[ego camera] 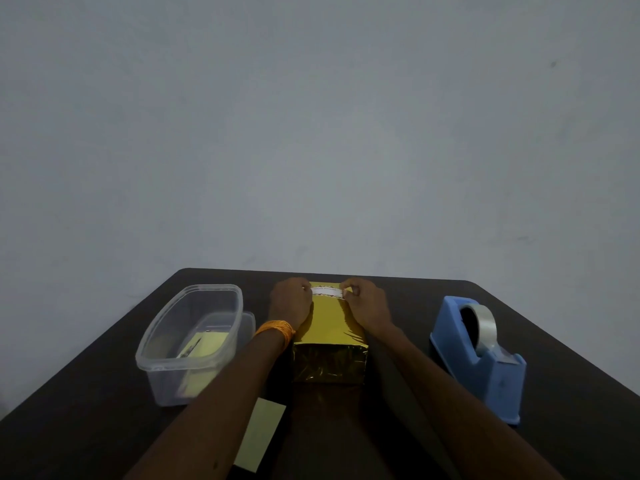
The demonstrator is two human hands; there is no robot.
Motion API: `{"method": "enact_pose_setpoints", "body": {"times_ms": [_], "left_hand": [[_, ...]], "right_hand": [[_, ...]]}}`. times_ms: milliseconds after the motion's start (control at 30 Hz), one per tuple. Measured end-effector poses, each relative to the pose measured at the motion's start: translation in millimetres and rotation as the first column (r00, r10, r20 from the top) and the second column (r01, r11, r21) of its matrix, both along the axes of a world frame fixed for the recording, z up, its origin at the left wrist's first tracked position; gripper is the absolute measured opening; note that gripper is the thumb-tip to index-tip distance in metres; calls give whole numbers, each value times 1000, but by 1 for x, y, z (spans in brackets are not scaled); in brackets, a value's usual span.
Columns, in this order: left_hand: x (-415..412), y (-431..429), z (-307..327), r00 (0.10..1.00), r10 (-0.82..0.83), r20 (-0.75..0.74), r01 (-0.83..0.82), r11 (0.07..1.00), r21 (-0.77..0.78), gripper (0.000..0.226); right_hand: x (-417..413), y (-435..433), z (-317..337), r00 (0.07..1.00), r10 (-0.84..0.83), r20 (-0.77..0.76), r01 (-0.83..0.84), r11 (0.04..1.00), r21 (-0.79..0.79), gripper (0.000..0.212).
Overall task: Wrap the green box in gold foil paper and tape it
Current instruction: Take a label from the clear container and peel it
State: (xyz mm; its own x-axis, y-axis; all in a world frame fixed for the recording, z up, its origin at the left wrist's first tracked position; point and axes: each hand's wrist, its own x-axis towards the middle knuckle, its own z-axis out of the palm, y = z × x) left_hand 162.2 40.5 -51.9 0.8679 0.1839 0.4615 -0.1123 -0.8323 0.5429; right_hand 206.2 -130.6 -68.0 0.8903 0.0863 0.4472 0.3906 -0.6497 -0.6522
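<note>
**Q:** Where does the box lie?

**A:** Lower centre of the frame. The box, covered in gold foil, rests on the dark table, between a clear tub at lower left and a blue tape dispenser at lower right.

**Q:** And the hands?

**A:** Both reach the box's far end. The left hand and right hand each pinch one end of a white strip laid across the top. It is possibly a printed label, but the print is too blurred to read.

**Q:** Other items?

**A:** An orange band circles the left wrist. A pale yellow slip lies at bottom centre.
</note>
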Motion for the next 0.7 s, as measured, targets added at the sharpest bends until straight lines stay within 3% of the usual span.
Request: {"method": "enact_pose_setpoints", "body": {"times_ms": [133,333,500,700], "left_hand": [[0,1,1,999,2,-39,-2,1000,-5,34],[0,-1,1,997,6,-71,-8,999,-32,34],[1,4,-2,997,-10,-74,-2,986,-165,32],[2,4,-2,995,-37,-88,18,978,-209,30]], "right_hand": [[2,-2,1,1000,7,-30,-9,998,-61,24],[-5,-3,-1,996,-83,-9,83,996,-27,28],[-3,-2,-3,985,-37,-169,63,987,150,28],[2,-1,2,962,38,-269,60,936,346,8]]}}
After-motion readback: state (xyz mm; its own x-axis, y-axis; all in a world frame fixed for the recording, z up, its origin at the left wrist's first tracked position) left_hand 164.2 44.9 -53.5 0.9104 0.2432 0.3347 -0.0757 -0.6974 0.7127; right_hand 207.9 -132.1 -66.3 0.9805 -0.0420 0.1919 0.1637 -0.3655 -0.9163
